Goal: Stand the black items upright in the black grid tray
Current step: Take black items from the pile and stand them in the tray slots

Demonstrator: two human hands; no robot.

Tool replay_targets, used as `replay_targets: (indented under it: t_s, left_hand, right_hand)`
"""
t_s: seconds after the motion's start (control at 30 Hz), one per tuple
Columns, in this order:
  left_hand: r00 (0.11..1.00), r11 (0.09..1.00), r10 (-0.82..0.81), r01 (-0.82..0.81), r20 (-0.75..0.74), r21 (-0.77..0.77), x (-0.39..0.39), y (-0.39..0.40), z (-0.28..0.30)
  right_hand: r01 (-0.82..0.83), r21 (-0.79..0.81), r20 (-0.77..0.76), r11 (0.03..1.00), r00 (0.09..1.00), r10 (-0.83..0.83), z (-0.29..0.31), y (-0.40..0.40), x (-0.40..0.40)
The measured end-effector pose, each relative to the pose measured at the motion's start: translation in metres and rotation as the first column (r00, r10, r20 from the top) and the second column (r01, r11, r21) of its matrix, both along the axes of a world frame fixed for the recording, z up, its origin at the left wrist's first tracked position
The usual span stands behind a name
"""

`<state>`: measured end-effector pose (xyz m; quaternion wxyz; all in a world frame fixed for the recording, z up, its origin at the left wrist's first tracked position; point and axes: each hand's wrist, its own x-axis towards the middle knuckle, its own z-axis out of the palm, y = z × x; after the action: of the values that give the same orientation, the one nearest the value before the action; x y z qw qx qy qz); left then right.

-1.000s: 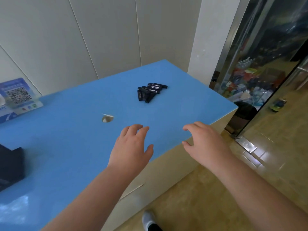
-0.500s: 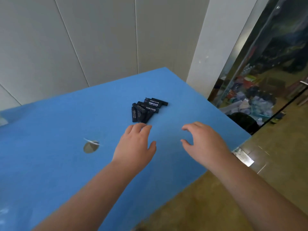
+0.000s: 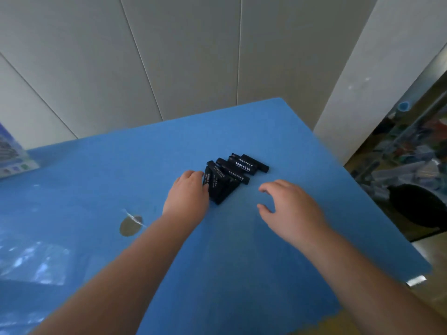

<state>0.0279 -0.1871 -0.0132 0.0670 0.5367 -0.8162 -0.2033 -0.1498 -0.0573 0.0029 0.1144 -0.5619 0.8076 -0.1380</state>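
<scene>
From the head camera, a blue table [image 3: 242, 250] fills most of the frame, with pale wall panels [image 3: 169, 56] behind it. A pile of black items [image 3: 232, 174] with white lettering lies flat on the tabletop toward the far side, fanned out and overlapping. The left hand [image 3: 187, 198] reaches palm down to the left end of the pile, its fingertips touching the nearest pieces; whether the fingers curl round one cannot be told. The right hand [image 3: 290, 209] hovers just right of the pile, apart from it, fingers loosely bent and spread, holding nothing. A round grey spot [image 3: 129, 226] shows on the table left of the arms, and a printed card [image 3: 13, 155] stands at the left edge.
</scene>
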Motion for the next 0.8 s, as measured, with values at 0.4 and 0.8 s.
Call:
replay_targets:
  t_s: [0.4,0.8]
  left_hand:
    - [0.975,0.969,0.221,-0.221,0.013,0.11,-0.03,-0.034,-0.013]
    - [0.911,0.913,0.383,-0.347,-0.153,0.215,0.001,-0.022,-0.011]
  right_hand:
    - [-0.155,-0.025,0.086,0.988,0.984,0.156,-0.009,-0.042,-0.036]
    - [-0.3,-0.025,0.072,0.954,0.951,0.301,0.0,-0.103,-0.002]
